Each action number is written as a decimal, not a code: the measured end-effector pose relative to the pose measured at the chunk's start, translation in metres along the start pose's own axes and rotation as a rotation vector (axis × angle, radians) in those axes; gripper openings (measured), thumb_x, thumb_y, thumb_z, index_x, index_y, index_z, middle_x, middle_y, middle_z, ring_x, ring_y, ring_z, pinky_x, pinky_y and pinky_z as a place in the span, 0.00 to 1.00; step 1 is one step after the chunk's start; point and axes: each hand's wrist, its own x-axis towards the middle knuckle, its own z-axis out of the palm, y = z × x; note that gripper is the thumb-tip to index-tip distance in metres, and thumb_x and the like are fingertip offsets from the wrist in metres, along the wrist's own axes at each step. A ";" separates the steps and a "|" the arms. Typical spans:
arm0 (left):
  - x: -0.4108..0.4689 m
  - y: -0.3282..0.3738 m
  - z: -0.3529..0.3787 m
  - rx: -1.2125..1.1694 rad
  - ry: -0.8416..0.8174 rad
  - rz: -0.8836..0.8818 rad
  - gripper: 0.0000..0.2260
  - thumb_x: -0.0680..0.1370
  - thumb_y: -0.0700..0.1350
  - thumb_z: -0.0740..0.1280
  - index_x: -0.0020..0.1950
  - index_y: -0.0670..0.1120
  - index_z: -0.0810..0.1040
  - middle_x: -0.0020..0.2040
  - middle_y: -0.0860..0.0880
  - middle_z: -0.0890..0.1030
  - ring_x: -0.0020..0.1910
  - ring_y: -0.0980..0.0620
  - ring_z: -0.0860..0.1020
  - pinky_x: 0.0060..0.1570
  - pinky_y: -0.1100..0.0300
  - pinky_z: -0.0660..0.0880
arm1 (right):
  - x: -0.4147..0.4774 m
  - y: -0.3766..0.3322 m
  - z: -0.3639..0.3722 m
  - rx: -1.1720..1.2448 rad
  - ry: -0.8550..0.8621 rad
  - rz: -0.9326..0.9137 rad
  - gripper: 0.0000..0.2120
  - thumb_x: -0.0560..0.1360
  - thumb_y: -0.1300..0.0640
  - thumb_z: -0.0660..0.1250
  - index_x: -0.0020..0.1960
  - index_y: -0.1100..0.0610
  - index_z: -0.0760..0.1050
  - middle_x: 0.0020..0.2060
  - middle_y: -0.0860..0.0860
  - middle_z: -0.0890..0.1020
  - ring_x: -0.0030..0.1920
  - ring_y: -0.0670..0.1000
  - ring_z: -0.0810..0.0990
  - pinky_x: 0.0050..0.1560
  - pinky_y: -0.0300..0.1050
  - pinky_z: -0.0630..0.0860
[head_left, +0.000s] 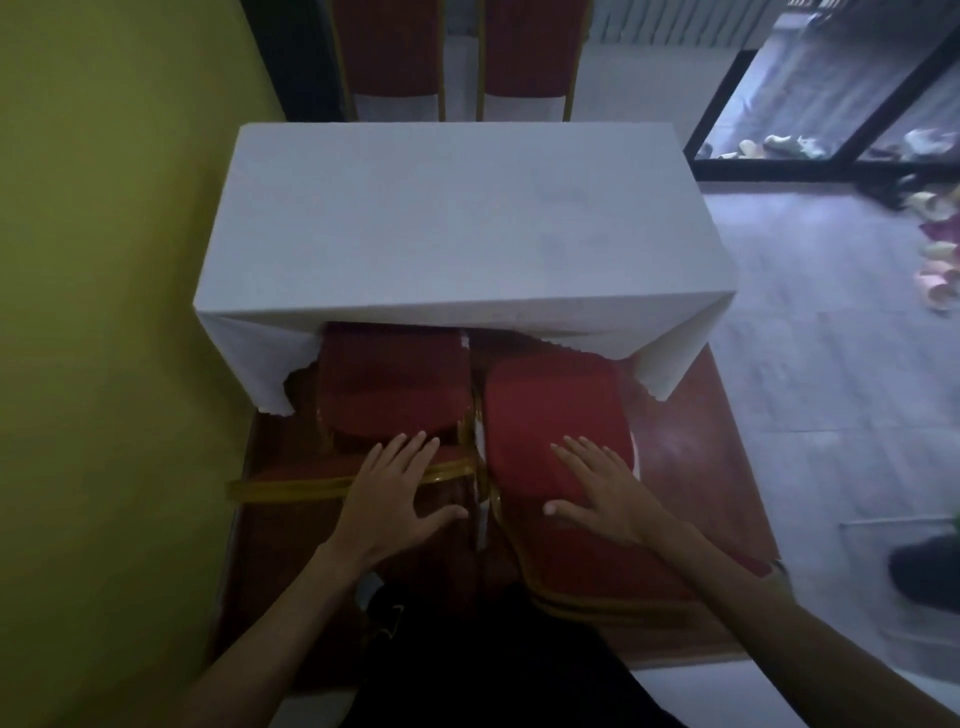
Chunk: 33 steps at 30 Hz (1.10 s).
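Two red-cushioned chairs with gold frames stand side by side, their seats partly tucked under a table covered by a white cloth (457, 228). My left hand (397, 488) lies flat with spread fingers on the top of the left chair (384, 384), across its gold rail. My right hand (597, 488) rests flat, fingers spread, on the red back of the right chair (550, 410), which sits closer to me and slightly skewed.
A yellow-green wall (104, 312) runs along the left. Two more red chairs (457, 57) stand beyond the table's far edge. A red carpet (680, 441) lies under the chairs. Several shoes (935, 244) lie on the grey floor at right, by a glass door.
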 end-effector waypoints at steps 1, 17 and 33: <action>0.002 0.017 0.009 0.003 0.004 0.010 0.44 0.72 0.78 0.56 0.77 0.48 0.65 0.76 0.48 0.66 0.76 0.46 0.61 0.75 0.44 0.57 | -0.008 0.015 -0.003 -0.001 0.000 -0.005 0.46 0.73 0.21 0.47 0.81 0.48 0.48 0.80 0.50 0.51 0.80 0.51 0.47 0.77 0.55 0.45; 0.004 0.185 0.108 -0.048 -0.200 0.103 0.44 0.72 0.77 0.56 0.78 0.48 0.64 0.77 0.49 0.65 0.77 0.48 0.60 0.76 0.48 0.55 | -0.138 0.156 0.011 0.088 -0.051 -0.049 0.44 0.74 0.23 0.53 0.81 0.45 0.47 0.80 0.47 0.51 0.79 0.48 0.47 0.78 0.54 0.47; -0.024 0.204 0.142 -0.192 -0.419 0.147 0.37 0.78 0.73 0.49 0.76 0.48 0.67 0.75 0.48 0.69 0.74 0.49 0.66 0.74 0.50 0.62 | -0.176 0.166 0.049 -0.073 0.272 -0.260 0.35 0.75 0.26 0.56 0.63 0.53 0.78 0.59 0.49 0.82 0.57 0.50 0.82 0.56 0.46 0.77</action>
